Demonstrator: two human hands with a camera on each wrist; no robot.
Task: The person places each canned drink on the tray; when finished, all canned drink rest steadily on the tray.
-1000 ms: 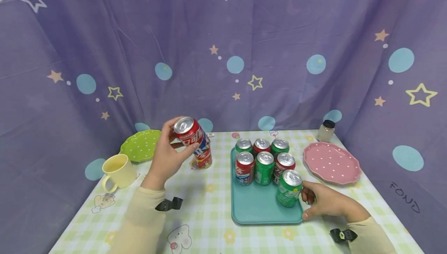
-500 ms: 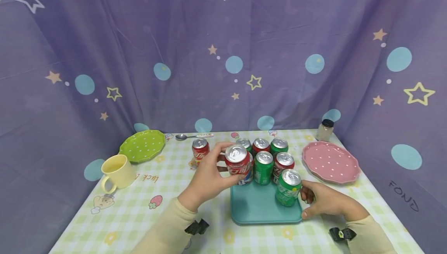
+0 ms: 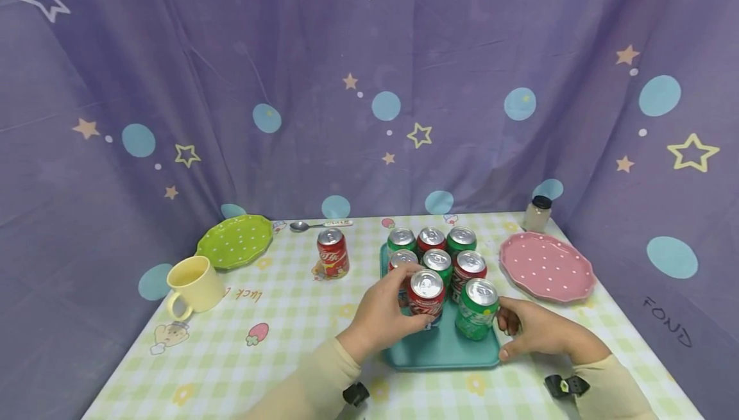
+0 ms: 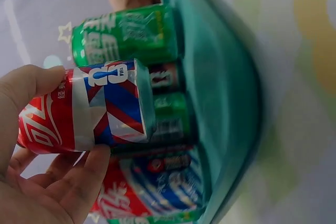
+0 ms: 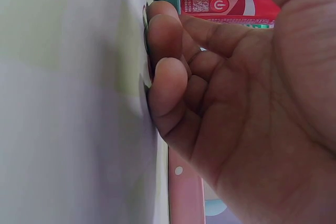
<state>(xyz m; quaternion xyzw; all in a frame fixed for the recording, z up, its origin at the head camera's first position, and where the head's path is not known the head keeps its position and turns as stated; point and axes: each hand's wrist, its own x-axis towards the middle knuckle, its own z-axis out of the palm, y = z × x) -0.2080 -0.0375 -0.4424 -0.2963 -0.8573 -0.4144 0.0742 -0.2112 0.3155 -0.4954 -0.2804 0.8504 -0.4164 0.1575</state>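
Note:
My left hand grips a red cola can around its side, over the front part of the teal tray. In the left wrist view the held can's blue, white and red base end shows past my fingers. Whether its base touches the tray cannot be told. Several red and green soda cans stand in rows behind it, and a green soda can stands at the tray's right front. My right hand rests beside the tray's right edge with loosely bent fingers on the tablecloth; its thumb touches the corner.
Left of the tray stands another red cola can, with a spoon behind it. A yellow mug and green plate are far left. A pink plate and a black-lidded jar stand on the right.
My left hand has carried the cola can from the table's left side rightward and down over the tray front. My right hand has stayed at the tray's edge.

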